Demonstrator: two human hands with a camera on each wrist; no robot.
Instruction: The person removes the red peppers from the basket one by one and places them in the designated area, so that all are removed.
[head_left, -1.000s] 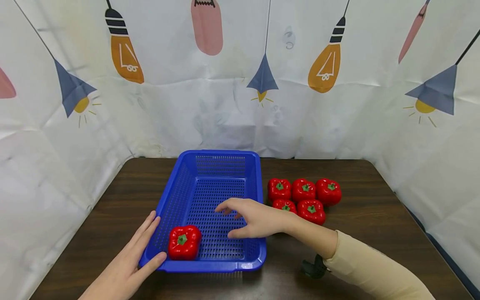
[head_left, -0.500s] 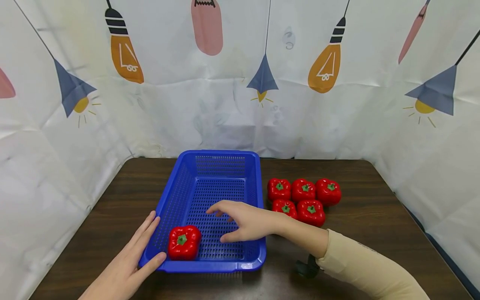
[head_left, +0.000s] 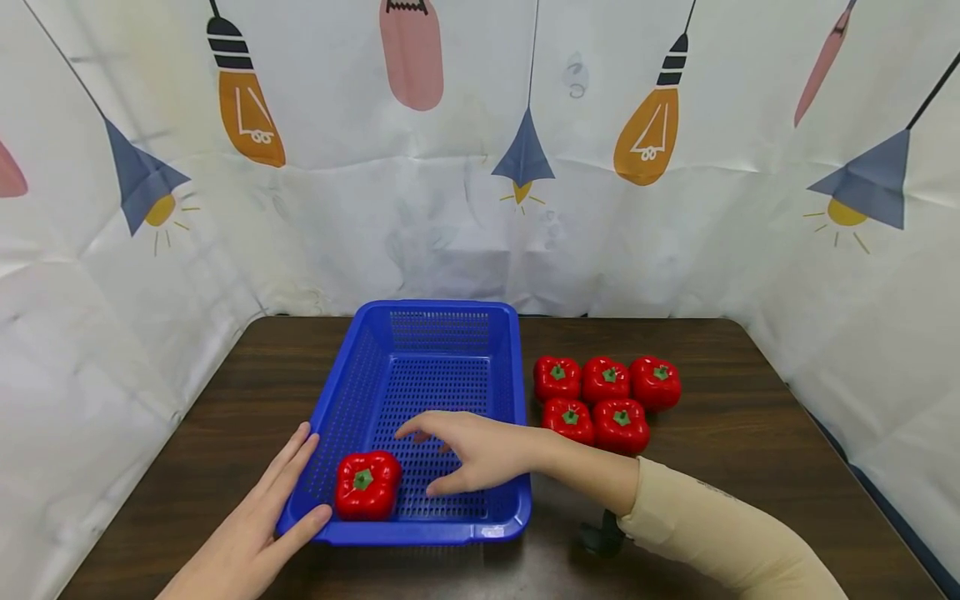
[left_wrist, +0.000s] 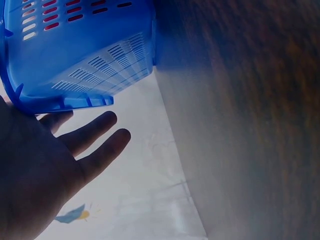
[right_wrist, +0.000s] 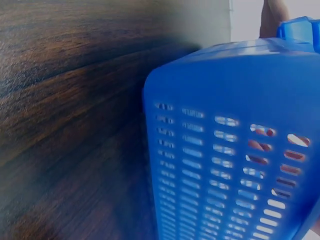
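A blue plastic basket (head_left: 438, 533) with slotted walls stands on the table, one red bell pepper (head_left: 367, 487) lying in its near left corner. My left hand (head_left: 251, 521) rests against the basket's near left rim, fingers straight and thumb on the front edge. In the left wrist view, the left hand's fingers (left_wrist: 95, 132) extend beneath the basket's rim. My right hand (head_left: 472, 450) hovers over the basket's inside, to the right of the pepper, with thumb and fingers apart and nothing between them. The right wrist view shows mostly the basket's slotted outer wall (right_wrist: 210, 80).
Several red bell peppers (head_left: 606, 381) stand in two rows on the dark wooden table (head_left: 720, 467), right of the basket. A patterned white curtain (head_left: 465, 242) encloses the table's back and sides. A dark strap piece (head_left: 602, 535) hangs under the right cuff.
My right hand has moved left and slightly nearer over the basket, toward the pepper in it. The left hand, basket and peppers have stayed in place.
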